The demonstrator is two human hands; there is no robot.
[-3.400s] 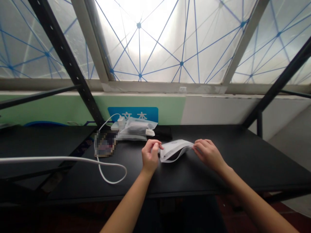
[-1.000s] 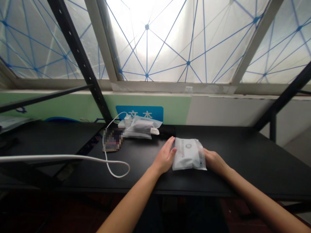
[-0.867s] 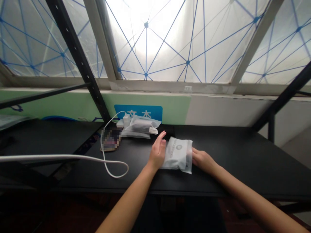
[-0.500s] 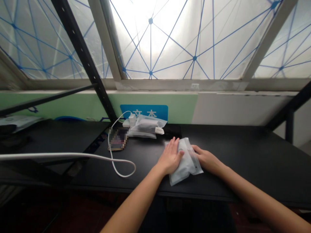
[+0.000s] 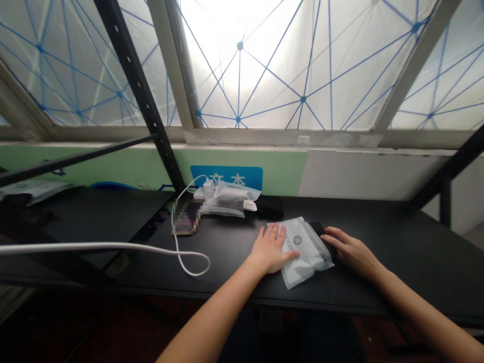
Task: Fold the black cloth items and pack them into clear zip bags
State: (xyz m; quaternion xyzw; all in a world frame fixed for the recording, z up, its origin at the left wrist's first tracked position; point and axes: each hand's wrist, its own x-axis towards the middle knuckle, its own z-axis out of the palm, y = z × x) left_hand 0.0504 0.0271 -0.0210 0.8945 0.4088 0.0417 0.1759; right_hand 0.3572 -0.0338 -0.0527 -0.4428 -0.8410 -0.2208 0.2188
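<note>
A frosted white plastic pouch [image 5: 306, 252] with a round logo lies flat on the black table [image 5: 378, 282], turned at an angle. My left hand [image 5: 272, 249] rests flat on the pouch's left part with the fingers stretched out. My right hand [image 5: 350, 249] lies open just to the right of the pouch, fingers extended towards a dark item [image 5: 321, 229] that sticks out at the pouch's far right edge.
Further back lie a stack of clear packets [image 5: 230, 199] with a white charger, a black pouch [image 5: 270, 206] and a phone [image 5: 186, 222]. A white cable [image 5: 181, 257] loops across the table's left half. Black rack struts [image 5: 139, 96] rise at left and right.
The pouch was held between both hands, then laid down and turned on the table. My left hand now presses it flat and my right hand has drawn off to its right side.
</note>
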